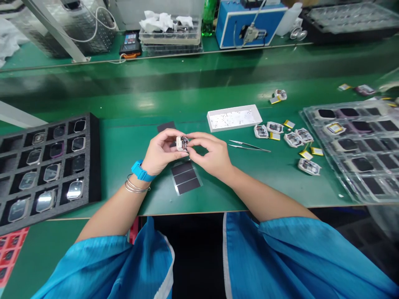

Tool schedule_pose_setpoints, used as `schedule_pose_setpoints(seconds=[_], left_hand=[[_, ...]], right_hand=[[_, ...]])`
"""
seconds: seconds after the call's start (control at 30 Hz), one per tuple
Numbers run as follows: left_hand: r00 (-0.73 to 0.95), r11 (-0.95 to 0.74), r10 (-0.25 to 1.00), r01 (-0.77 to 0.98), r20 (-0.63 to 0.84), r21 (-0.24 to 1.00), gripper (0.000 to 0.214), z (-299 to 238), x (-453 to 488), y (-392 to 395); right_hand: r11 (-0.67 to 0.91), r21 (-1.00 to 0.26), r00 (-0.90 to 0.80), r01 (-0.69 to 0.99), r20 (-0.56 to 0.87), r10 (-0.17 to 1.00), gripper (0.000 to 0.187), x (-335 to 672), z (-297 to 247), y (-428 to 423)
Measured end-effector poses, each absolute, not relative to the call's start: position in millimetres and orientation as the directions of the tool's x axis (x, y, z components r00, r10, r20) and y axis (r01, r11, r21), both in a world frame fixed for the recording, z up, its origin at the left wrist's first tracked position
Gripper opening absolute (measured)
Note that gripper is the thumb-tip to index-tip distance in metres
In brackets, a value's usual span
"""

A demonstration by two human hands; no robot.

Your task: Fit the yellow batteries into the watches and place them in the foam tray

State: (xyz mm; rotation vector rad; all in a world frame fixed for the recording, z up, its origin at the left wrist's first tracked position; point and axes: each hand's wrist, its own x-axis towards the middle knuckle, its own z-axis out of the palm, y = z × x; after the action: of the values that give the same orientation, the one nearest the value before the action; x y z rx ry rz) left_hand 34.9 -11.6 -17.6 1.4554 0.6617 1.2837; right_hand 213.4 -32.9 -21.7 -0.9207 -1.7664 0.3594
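Observation:
Between my two hands, above the green bench, is a small white smartwatch case with its inner parts exposed. My left hand grips it from the left, thumb below and fingers behind. From the right, my right hand pinches at the case's open side; whether a smaller part sits in those fingertips is hidden. Under the hands lies a sheet of black rectangular stickers, with another dark piece behind. Metal tweezers rest to the right of my right hand.
A shallow white box with tiny parts stands behind the tweezers. Several opened watch cases with batteries lie at right, beside stacked clear trays. A black foam tray of watches is at left. A shelf spans the back.

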Motion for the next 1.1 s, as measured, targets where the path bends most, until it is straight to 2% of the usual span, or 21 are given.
schedule_pose_setpoints(seconds=[0.2, 0.37, 0.5, 0.67, 0.77, 0.9, 1.0, 1.1], left_hand=[[0.277, -0.261, 0.91, -0.192, 0.307, 0.946, 0.049, -21.0, 36.3, -12.3], [0.28, -0.049, 0.952, -0.254, 0.122, 0.966, 0.053, -16.4, 35.2, -14.5], [0.339, 0.165, 0.94, -0.35, -0.039, 0.922, 0.056, -12.0, 30.4, -12.8], [0.365, 0.22, 0.928, -0.394, -0.068, 0.892, 0.058, -14.5, 28.0, -10.6], [0.377, 0.217, 0.924, -0.387, -0.061, 0.896, 0.056, -16.9, 28.8, -11.2], [0.374, 0.217, 0.925, -0.376, -0.066, 0.901, 0.057, -16.9, 30.2, -12.3], [0.363, 0.216, 0.929, -0.382, -0.069, 0.898, 0.057, -15.8, 31.8, -12.7], [0.355, 0.2, 0.933, -0.37, -0.061, 0.907, 0.055, -15.4, 33.9, -12.8]], right_hand=[[0.624, -0.657, -0.176, 0.423, 0.616, 0.768, 0.009, 214.9, -22.5, -32.1], [0.603, -0.643, -0.184, 0.472, 0.598, 0.78, 0.011, 220.5, -12.4, -28.5], [0.487, -0.605, -0.038, 0.63, 0.602, 0.798, 0.013, 256.9, -5.4, -5.0], [0.271, -0.572, 0.112, 0.775, 0.545, 0.831, 0.017, 307.0, -13.0, 27.4], [0.311, -0.629, 0.093, 0.713, 0.524, 0.847, 0.018, 293.2, -12.8, 21.3], [0.401, -0.788, -0.052, 0.467, 0.428, 0.902, 0.012, 243.0, -7.6, -7.8], [0.372, -0.873, -0.116, 0.314, 0.354, 0.928, 0.008, 219.7, -7.9, -23.3], [0.34, -0.9, -0.103, 0.274, 0.324, 0.94, 0.006, 215.5, -10.9, -26.4]])
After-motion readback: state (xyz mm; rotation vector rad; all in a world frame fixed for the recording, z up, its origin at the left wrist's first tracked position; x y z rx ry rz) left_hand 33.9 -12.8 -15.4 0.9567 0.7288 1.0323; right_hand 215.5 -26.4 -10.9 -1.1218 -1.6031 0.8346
